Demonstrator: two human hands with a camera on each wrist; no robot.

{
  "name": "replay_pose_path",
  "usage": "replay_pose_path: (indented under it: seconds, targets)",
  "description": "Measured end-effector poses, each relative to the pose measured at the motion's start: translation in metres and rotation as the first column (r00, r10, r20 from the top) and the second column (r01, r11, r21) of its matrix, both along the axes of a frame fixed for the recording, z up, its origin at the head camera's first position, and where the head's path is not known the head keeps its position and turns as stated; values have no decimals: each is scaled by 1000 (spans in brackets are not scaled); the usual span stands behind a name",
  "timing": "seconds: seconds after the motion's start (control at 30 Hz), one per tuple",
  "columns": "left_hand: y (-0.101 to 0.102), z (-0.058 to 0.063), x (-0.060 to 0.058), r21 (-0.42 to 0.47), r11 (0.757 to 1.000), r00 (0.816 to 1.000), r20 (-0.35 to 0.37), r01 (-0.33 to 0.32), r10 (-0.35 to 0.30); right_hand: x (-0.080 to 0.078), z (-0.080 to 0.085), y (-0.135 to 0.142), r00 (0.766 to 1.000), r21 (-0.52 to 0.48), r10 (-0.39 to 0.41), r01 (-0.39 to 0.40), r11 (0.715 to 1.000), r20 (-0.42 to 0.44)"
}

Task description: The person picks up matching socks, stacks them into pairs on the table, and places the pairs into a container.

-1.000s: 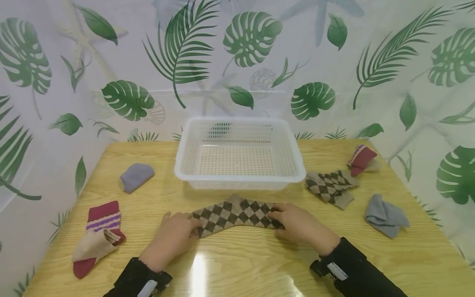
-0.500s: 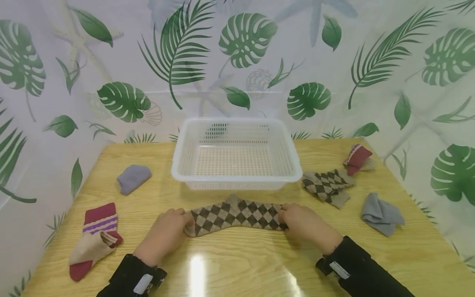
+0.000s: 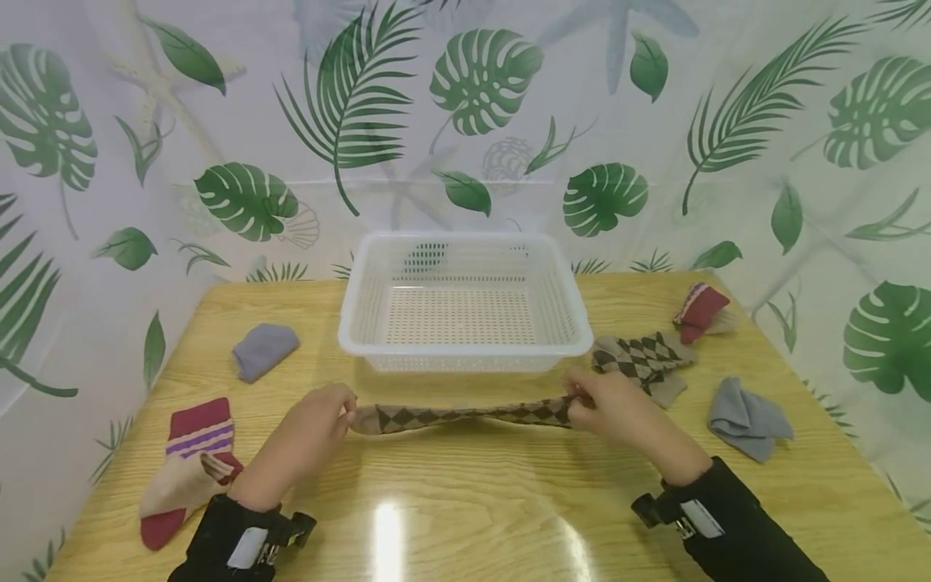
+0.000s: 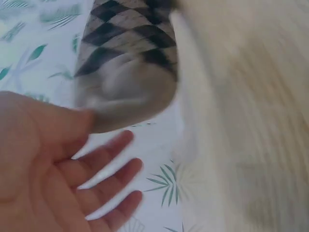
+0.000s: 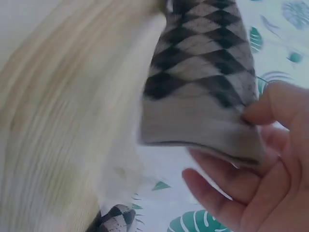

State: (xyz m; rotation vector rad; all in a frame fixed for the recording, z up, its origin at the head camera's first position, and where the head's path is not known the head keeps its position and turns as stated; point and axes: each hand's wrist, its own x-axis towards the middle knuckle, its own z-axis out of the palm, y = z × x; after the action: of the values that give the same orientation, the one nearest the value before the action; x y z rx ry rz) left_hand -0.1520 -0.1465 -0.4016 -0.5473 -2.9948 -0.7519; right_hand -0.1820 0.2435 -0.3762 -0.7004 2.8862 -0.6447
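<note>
A brown-and-black argyle sock point(image 3: 465, 415) is stretched sideways between both hands, raised off the table in front of the basket. My left hand point(image 3: 309, 432) pinches its plain toe end; in the left wrist view the thumb lies against the toe point(image 4: 130, 92) and the other fingers are spread below. My right hand point(image 3: 618, 408) pinches the cuff end, and the right wrist view has the cuff point(image 5: 193, 121) between thumb and fingers. A matching argyle sock point(image 3: 643, 360) lies crumpled on the table just beyond the right hand.
A white plastic basket point(image 3: 465, 350) stands at the back middle of the wooden table point(image 3: 465, 517). On the left lie a purple-grey sock point(image 3: 265, 350) and a maroon-and-beige sock point(image 3: 189, 477). On the right are a maroon striped sock point(image 3: 701, 311) and a grey sock point(image 3: 749, 420).
The argyle sock lay flat on the table under both hands. Now the hands have moved apart to its ends and lifted it, and it is turned nearly edge-on.
</note>
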Motion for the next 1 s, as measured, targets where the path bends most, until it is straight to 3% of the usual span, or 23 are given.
replay_pose_path:
  seconds: [0.1, 0.17, 0.23, 0.3, 0.4, 0.5, 0.57, 0.63, 0.7, 0.77, 0.87, 1.0]
  targets:
    - [0, 6, 0, 171, 985, 998, 65, -24, 13, -1, 6, 4, 994, -129, -76, 85, 988, 72]
    - [0, 7, -1, 240, 969, 994, 103, -60, 36, -3, 5, 5, 980, -228, -100, 138, 964, 169]
    - [1, 3, -5, 266, 957, 987, 139, -116, 81, -9, -1, 7, 963, -278, -104, 174, 945, 249]
    - [3, -3, -12, 232, 959, 979, 152, -166, 133, -17, -10, 7, 948, -259, -121, 200, 945, 293]
    - [6, -13, -23, 135, 966, 971, 129, -220, 203, -27, -20, 3, 950, -150, -169, 213, 965, 263]
    - [12, -17, -26, -13, 965, 964, 51, -261, 262, -28, -23, -8, 964, -8, -225, 228, 974, 141]
    - [21, -14, -23, -129, 947, 956, -29, -294, 293, -23, -23, -18, 979, 105, -205, 205, 973, -9]
    - [33, -11, -19, -235, 916, 945, -116, -326, 307, -15, -21, -32, 975, 216, -176, 203, 955, -138]
    - [49, -8, -14, -316, 891, 943, -163, -327, 289, -6, -19, -47, 969, 304, -148, 204, 931, -198]
    - [65, -8, -12, -357, 885, 952, -176, -300, 251, 0, -20, -61, 973, 382, -107, 181, 906, -207]
    - [87, -13, -11, -428, 875, 974, -126, -226, 190, 9, -25, -77, 987, 487, -68, 132, 864, -147]
    - [101, -20, -9, -490, 851, 979, -21, -187, 203, 15, -32, -87, 997, 596, -41, 75, 800, -72]
